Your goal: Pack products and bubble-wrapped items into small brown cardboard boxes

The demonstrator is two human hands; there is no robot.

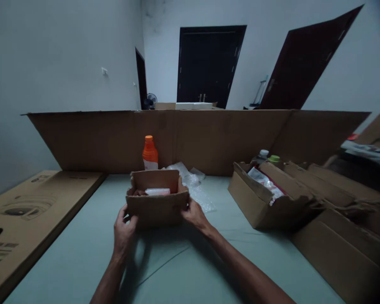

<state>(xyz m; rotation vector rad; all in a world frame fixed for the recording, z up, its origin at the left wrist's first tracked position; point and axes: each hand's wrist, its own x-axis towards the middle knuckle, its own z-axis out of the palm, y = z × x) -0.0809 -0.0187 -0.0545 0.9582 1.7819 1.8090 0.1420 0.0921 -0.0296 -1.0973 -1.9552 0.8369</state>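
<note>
A: Where's the small cardboard box (158, 214) on the desk (240, 251)?

B: Left of the middle, nearer the far edge than the near one. Its long axis runs left to right, roughly in line with the far edge, where the cardboard panel (234, 139) stands.

A: And the hands?

B: One at each end. The left hand (125, 230) is at the left end, fingers half curled, with the thumb by the front lower corner. The right hand (194, 214) has the right end, thumb side toward the front, fingers bent round the edge and partly hidden.

A: So which is nearer?

B: Neither. The box lies straight between them, ahead of both forearms, and both appear to have hold of it. That end-to-end line is the relation that matters.

A: Is it resting on the desk?

B: I can't make that out; the bottom edge is lost in shadow.

A: Anything in it?

B: A clear, pale item (158, 191) shows above the front wall.

A: What's close by?

B: An orange bottle (150, 154) behind it toward the far edge, and bubble wrap (200, 196) behind its right end. A larger box (251, 202) sits well apart, toward the far right corner.
</note>
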